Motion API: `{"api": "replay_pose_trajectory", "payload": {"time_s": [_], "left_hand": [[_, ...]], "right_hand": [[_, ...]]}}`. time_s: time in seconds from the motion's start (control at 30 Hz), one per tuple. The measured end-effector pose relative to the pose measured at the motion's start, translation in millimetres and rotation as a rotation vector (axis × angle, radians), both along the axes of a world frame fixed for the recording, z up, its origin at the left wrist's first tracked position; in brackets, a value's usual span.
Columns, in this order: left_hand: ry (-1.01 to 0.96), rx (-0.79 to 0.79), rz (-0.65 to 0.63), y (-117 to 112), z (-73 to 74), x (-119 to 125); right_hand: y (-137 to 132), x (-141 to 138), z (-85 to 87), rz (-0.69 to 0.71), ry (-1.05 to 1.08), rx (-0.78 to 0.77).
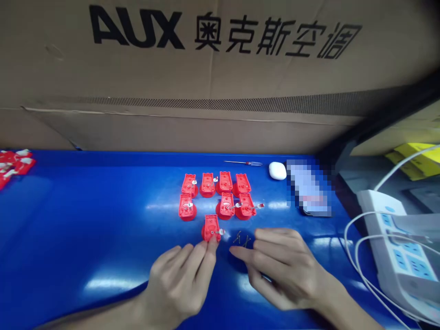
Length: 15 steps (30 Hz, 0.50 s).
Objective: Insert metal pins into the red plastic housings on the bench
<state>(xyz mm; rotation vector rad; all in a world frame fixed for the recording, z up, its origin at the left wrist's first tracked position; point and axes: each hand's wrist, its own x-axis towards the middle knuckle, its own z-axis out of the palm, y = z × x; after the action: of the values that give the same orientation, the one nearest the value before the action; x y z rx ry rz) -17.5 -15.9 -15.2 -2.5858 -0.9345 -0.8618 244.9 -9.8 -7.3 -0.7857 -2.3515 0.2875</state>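
Several red parts (226,202), AUX cardboard (213,73)

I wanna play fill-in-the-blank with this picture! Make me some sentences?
The left hand touches a plastic piece coloured ____.
Beneath the right hand, the tabletop is coloured ____.
In the picture, the screwdriver lies to the ____ of the white earbud case.
Big black English letters on the cardboard spell ____.

Missing words: red; blue; left; AUX.
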Motion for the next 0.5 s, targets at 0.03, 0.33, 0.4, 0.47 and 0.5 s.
{"api": "replay_pose_trajectory", "payload": {"time_s": [0.03,0.33,0.4,0.47,0.5], "left_hand": [[-0.001,0.013,0.013,1.0,-2.7,-1.0],[0.048,0.008,0.103,13.7,-11.6,-4.5],[0.062,-0.004,0.120,15.9,-13.2,-5.0],[0.068,-0.005,0.139,17.4,-15.0,-5.3],[0.072,-0.003,0.145,18.0,-15.7,-5.5]], "right_hand": [[0.1,0.0,0.0,0.002,0.003,0.002],[0.7,2.3,-4.4,0.001,-0.014,0.005],[3.2,7.3,-5.9,-0.028,-0.021,0.016],[7.3,13.7,-5.2,-0.071,-0.001,0.014],[9.6,17.2,-4.0,-0.094,0.017,0.004]]}}
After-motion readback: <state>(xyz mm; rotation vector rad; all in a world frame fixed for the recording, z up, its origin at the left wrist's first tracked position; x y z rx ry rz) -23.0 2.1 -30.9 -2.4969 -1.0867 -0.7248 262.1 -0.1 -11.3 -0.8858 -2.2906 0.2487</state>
